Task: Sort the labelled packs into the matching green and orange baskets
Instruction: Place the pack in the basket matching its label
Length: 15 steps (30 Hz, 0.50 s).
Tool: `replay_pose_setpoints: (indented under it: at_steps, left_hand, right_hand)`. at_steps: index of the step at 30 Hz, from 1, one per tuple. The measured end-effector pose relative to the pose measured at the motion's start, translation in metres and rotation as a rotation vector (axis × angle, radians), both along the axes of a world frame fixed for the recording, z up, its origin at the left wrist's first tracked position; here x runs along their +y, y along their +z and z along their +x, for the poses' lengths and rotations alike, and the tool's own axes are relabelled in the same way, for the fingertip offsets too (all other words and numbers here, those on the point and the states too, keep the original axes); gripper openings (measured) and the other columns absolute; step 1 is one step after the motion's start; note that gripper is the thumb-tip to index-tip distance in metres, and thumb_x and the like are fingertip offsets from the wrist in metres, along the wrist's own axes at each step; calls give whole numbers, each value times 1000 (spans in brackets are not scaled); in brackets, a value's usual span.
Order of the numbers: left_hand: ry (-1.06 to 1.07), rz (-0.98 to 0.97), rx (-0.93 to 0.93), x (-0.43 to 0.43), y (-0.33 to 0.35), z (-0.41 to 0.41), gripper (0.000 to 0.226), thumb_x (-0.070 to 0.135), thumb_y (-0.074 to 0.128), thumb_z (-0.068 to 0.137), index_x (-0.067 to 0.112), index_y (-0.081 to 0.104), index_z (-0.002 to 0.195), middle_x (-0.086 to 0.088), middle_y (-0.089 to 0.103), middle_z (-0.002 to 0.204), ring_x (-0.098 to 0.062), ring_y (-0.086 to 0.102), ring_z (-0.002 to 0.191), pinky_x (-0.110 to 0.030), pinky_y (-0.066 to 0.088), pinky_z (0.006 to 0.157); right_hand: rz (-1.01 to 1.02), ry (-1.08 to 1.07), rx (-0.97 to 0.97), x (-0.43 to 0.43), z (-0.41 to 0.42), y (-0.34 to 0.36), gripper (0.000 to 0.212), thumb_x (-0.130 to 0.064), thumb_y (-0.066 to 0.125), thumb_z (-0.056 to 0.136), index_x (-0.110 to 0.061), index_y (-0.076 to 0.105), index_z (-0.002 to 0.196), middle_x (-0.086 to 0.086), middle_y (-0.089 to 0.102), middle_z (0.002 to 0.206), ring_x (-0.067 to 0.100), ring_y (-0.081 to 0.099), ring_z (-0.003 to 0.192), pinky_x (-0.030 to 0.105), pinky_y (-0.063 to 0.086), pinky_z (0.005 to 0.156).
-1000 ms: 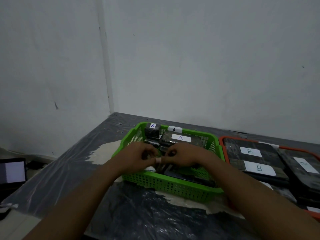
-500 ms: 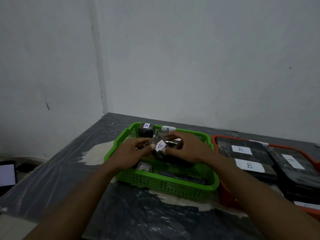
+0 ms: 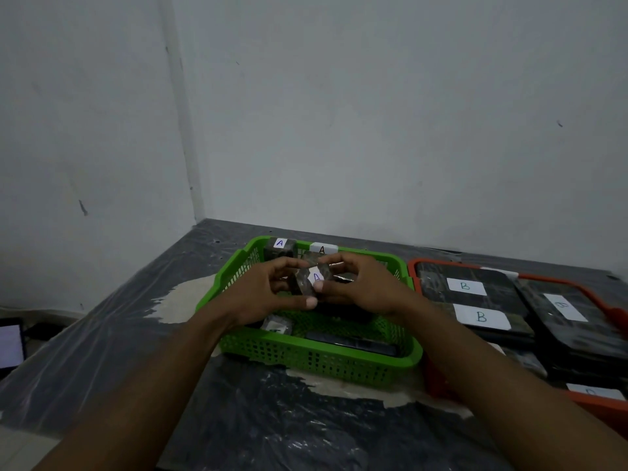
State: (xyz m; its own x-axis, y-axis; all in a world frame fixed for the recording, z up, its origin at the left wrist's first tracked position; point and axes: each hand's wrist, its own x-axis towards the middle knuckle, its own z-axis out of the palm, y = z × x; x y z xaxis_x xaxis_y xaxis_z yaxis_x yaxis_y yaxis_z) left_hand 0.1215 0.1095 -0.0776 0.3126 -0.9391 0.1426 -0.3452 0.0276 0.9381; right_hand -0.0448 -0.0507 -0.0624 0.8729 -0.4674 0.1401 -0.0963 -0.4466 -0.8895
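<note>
Pack (image 3: pixel 304 283) between left hand (image 3: pixel 266 295), right hand (image 3: pixel 365 287)

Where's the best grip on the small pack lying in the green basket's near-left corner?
Likely pinch the small pack across its left and right edges, coming from straight above: it lies roughly flat on the floor of the green basket, close to the near wall, so the walls block a sideways approach.

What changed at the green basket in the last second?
The left hand and right hand raised a small A-labelled pack out of the green basket and pinch it above, label showing. Other A packs and the orange basket with its B packs stayed put.
</note>
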Motion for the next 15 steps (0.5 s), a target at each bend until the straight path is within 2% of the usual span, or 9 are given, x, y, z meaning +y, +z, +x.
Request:
replay_pose_setpoints:
  at_steps: [1,2,5,7,9,10,12,13,15]
  left_hand:
    - [10,-5,-11,1,0,1,57,13,87,74,22,63,125,13,75,110,-5,71,102,-12,54,78]
    - [16,-8,-17,1,0,2,56,10,86,75,22,64,125,13,76,109,-6,71,102,-12,54,78]
    - [-23,20,-49,2,1,7,51,11,83,78,23,66,124,10,75,112,-7,71,105,-15,55,85]
    - [-48,51,-71,2,2,9,50,15,83,79,26,66,125,9,74,114,-6,71,105,-15,55,85]
    - [-27,82,-216,0,2,9,49,25,84,78,30,65,123,11,72,115,-1,70,100,-13,55,80]
    - [-6,104,-358,-2,0,8,50,33,85,77,31,65,123,14,70,115,3,69,98,-12,54,78]
    - [5,155,-620,-7,-4,4,53,42,83,75,30,65,124,16,68,114,7,65,94,-14,53,78]
    - [-7,185,-696,-11,-6,1,52,42,82,76,28,66,124,13,69,113,5,65,93,-19,55,78]
    - [-43,249,-811,-20,-8,-4,43,38,81,79,22,69,118,6,72,110,-6,67,91,-32,58,81]
  right_hand:
    - [-46,28,54,-1,-2,2,47,-32,87,77,-34,67,120,-8,68,124,6,67,108,30,54,90]
    - [-108,61,87,-2,-4,3,52,-28,88,76,-34,66,122,-11,65,128,3,67,102,26,52,87]
    - [-398,64,82,-3,-7,8,56,-17,88,75,-30,64,124,-11,63,129,-10,65,68,7,47,60]
    - [-636,26,79,-3,-9,9,53,-26,90,72,-28,68,120,-10,69,120,-23,56,67,2,39,57]
    - [-727,-3,165,-2,-12,10,52,-36,90,69,-26,72,117,-8,73,109,-19,53,63,4,36,58]
    - [-742,-1,235,-2,-13,9,52,-39,90,68,-24,73,115,-7,74,105,-15,55,64,6,40,60]
    - [-770,19,371,2,-13,6,49,-40,91,68,-19,75,109,-2,75,100,-1,65,74,20,55,69]
    - [-788,23,422,5,-12,3,45,-38,91,69,-17,76,105,0,76,97,8,69,80,28,59,75]
    - [-809,19,488,8,-8,-2,37,-34,90,71,-14,77,99,2,76,95,16,72,86,34,59,81]
